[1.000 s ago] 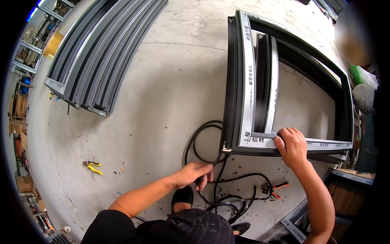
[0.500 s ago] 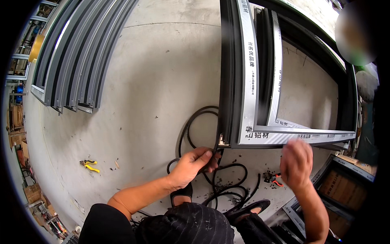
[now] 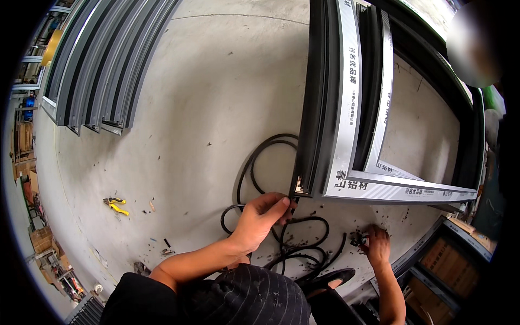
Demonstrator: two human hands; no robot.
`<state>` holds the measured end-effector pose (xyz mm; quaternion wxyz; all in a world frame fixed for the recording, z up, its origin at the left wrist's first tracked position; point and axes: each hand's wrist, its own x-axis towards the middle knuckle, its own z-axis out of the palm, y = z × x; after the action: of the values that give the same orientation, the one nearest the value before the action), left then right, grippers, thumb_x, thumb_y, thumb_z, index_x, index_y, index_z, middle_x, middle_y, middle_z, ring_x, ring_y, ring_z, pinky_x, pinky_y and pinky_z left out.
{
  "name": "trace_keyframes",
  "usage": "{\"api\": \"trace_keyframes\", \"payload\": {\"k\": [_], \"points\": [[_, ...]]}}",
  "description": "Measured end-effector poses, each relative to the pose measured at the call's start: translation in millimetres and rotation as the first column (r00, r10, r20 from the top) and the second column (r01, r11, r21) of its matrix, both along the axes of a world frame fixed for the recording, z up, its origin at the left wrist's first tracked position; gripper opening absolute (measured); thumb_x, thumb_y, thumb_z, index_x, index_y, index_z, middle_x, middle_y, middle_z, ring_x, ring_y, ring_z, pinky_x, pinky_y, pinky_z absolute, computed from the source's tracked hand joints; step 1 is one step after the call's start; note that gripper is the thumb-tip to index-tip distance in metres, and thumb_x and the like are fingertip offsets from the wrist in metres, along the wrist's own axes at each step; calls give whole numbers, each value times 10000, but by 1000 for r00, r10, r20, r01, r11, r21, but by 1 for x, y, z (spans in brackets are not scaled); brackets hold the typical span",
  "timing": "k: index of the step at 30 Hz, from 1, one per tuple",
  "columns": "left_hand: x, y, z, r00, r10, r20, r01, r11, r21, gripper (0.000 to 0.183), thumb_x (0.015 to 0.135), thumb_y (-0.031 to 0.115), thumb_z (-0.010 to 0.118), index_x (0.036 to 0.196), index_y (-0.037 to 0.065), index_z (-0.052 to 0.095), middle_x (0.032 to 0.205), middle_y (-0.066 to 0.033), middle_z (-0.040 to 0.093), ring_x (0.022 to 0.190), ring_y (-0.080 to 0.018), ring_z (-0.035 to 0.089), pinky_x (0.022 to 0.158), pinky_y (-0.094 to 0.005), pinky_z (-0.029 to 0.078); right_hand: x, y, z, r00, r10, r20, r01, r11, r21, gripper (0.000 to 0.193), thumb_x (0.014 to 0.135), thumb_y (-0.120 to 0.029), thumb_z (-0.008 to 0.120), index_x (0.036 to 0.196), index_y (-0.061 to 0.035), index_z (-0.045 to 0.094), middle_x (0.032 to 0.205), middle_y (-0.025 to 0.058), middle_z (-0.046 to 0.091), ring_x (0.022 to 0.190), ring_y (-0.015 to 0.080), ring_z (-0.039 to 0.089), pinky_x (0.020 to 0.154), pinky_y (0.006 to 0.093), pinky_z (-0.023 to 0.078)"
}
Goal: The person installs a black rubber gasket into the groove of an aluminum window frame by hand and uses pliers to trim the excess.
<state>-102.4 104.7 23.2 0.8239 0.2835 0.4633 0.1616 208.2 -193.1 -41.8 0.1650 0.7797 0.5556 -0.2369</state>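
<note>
Down to the floor (image 3: 184,124) went the right hand (image 3: 378,246), which half a second earlier hung just off the near edge of the dark, silver-faced frame (image 3: 344,141); the left hand (image 3: 264,219) stayed by the frame's near left corner.

From my remote post I saw the left hand's grip pinching the black cord (image 3: 328,228) between thumb and fingers, just beside that corner, while the rest of the cord lay in loose loops on the floor, below and left of the frame. The right hand's fingers curled down over the dark-headed pliers (image 3: 357,238), hiding the handles, so I could not tell whether that grip had pressed together on them.

I judged the left pinch the weak point: a tug from the tangled loops could have pulled the cord out of it. One loop ran close to the black shoe (image 3: 320,280), and a shifted foot might have trapped it. Neither hand steadied the frame, so a knock could have moved it. Picking up the pliers by the head would have risked a nipped finger.
</note>
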Motion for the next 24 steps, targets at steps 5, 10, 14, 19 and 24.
{"api": "trace_keyframes", "payload": {"k": [5, 10, 14, 19, 24], "points": [[2, -4, -1, 997, 68, -20, -69, 998, -11, 234, 957, 222, 577, 922, 0, 644, 739, -10, 588, 682, -97, 510, 660, -248, 409, -6, 0, -9, 994, 88, 72, -90, 996, 17, 731, 561, -241, 838, 1204, -83, 527, 1259, 147, 506, 1155, 341, 477, 956, 431, 421], [7, -4, -1, 998, 68, -10, -68, 997, -47, 225, 951, 222, 589, 906, 9, 643, 728, 1, 578, 673, -86, 498, 647, -238, 397, 10, -4, -4, 980, -177, -94, 133, 925, -355, 462, 643, -168, 770, 1054, -75, 581, 1009, 133, 619, 962, 320, 580, 878, 427, 462], [7, -4, -1, 997, 71, -1, -71, 996, -52, 219, 950, 224, 592, 904, 17, 644, 724, 6, 574, 669, -81, 489, 639, -235, 391, -6, 94, 73, 746, -494, -446, 144, 774, -616, 404, 713, -175, 701, 1064, -9, 590, 876, 110, 652, 855, 312, 633, 821, 425, 498], [2, -4, -8, 995, 78, 68, -74, 995, -68, 228, 949, 234, 594, 912, 15, 649, 735, 8, 577, 672, -82, 485, 642, -234, 392, -52, 160, 122, -402, -709, -579, 213, 543, -812, 733, 724, -164, 712, 1364, 31, 412, 1036, 136, 637, 1032, 250, 601, 983, 362, 424], [-1, 1, -6, 997, 44, 70, -40, 997, -61, 244, 948, 239, 595, 941, 2, 653, 752, 3, 586, 689, -83, 491, 652, -235, 399, -95, 187, 130, 96, -635, -767, 273, 758, -593, 429, 804, -123, 648, 1186, 28, 525, 897, 109, 621, 833, 181, 576, 793, 312, 465]]}}
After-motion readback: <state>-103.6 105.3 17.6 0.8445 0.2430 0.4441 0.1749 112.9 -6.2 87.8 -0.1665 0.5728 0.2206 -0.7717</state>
